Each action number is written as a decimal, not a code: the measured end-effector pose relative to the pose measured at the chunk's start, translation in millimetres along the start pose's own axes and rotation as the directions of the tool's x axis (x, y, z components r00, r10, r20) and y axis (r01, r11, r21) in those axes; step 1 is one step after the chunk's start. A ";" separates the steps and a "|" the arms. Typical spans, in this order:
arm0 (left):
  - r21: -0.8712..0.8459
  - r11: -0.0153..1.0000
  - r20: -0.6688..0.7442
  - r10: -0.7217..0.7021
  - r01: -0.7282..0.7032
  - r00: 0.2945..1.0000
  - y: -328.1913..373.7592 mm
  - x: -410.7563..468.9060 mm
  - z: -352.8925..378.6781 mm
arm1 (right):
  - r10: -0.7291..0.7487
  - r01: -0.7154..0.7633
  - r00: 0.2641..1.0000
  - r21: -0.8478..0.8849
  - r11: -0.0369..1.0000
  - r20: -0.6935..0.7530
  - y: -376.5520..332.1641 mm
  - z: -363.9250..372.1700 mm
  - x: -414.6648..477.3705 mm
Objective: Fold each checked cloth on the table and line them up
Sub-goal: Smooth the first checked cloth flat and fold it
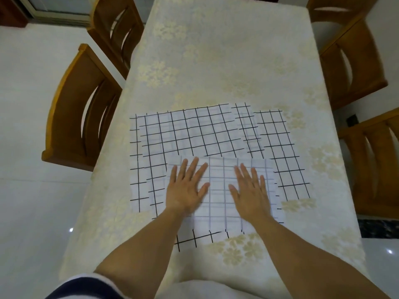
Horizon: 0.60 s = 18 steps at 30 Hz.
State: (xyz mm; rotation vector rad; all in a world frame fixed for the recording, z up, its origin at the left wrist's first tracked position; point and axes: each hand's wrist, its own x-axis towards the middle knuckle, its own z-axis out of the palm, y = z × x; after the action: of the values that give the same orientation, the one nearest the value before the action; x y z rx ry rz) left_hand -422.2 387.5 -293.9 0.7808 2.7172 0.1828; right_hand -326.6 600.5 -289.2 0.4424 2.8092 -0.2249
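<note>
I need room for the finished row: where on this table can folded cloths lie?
Bare: the far half of the table, beyond the checked cloths, and a narrow strip between the rightmost cloth and the right edge. Crowded: the near middle, where cloths overlap under the left hand and right hand.

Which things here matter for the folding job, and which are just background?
Job: near cloth, with left hand and right hand flat on it; other checked cloths spread behind and beside it; table.
Background: chairs; floor.
</note>
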 end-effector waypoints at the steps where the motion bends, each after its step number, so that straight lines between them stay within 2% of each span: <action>1: -0.008 1.000 -0.003 -0.017 0.017 1.000 -3.7 0.2 -1.8 | 0.046 -0.046 0.999 0.001 0.999 0.002 13.2 -2.3 -0.1; 6: -0.020 0.996 0.012 -0.083 0.083 0.996 -14.7 -0.3 -8.2 | 0.169 -0.167 0.985 -0.057 0.984 0.030 57.0 -8.1 5.7; 9: 0.031 0.996 0.037 -0.085 0.084 0.996 -11.7 1.4 -11.2 | 0.186 -0.188 0.982 -0.063 0.980 -0.027 41.0 -18.4 8.1; 12: 0.042 0.997 -0.018 -0.061 0.062 0.998 3.8 1.0 -14.2 | 0.030 -0.032 0.990 -0.009 0.999 -0.140 -7.1 -18.4 -1.1; 14: -0.014 1.000 -0.075 0.009 -0.010 0.997 18.4 -5.0 -14.0 | -0.053 0.055 0.991 0.017 0.998 -0.124 -36.0 -4.0 -12.9; 16: -0.088 0.991 -0.044 0.095 -0.099 0.994 28.9 -13.1 -4.7 | -0.054 0.057 0.996 0.026 0.998 -0.075 -48.5 14.3 -26.4; 18: -0.114 0.987 0.052 0.120 -0.113 0.991 29.6 -21.1 5.3 | -0.062 0.062 0.997 0.012 0.998 -0.036 -44.1 26.4 -39.4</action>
State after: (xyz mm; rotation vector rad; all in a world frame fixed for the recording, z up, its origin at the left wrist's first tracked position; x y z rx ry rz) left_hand -388.8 401.4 -287.4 0.8985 2.5834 0.3292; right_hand -298.1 542.9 -297.4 0.3656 2.8602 -0.2514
